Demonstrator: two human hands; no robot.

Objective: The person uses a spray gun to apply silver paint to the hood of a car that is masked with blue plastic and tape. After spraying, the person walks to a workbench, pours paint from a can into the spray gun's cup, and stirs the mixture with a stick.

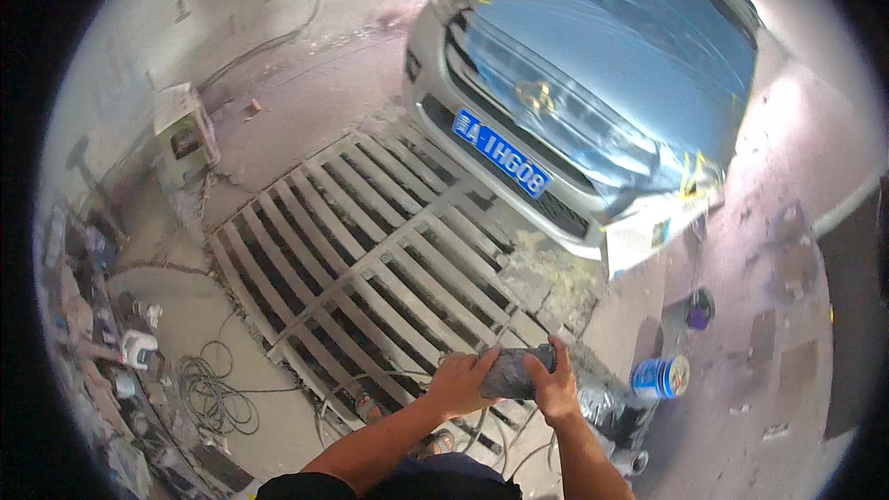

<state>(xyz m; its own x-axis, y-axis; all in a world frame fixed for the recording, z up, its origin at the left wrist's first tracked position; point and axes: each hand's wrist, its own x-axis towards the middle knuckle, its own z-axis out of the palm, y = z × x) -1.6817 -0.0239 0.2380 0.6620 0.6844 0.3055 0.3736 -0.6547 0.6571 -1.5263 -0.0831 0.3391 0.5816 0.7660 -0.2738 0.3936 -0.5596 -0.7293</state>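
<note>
With both hands I hold a dark grey, roughly rectangular block (pixel 507 374) in front of my body, above the slatted floor grate. My left hand (pixel 460 380) grips its left end, fingers along the upper edge. My right hand (pixel 555 383) is wrapped round its right end, with the thumb laid over its face. What exactly the block is, I cannot make out. A thin cable or hose (pixel 370 376) runs close to my left hand. Ahead stands a silver car (pixel 421 65), its bonnet and front covered with blue-tinted plastic sheeting (pixel 611 46).
The slatted grate (pixel 324 268) has long gaps between its bars. Coiled cable (pixel 218 389) lies on the left near cluttered shelving with a white container (pixel 140 349). A blue can (pixel 660 378) and black plastic (pixel 602 403) are at right. A box-like stool (pixel 183 130) stands by the wall.
</note>
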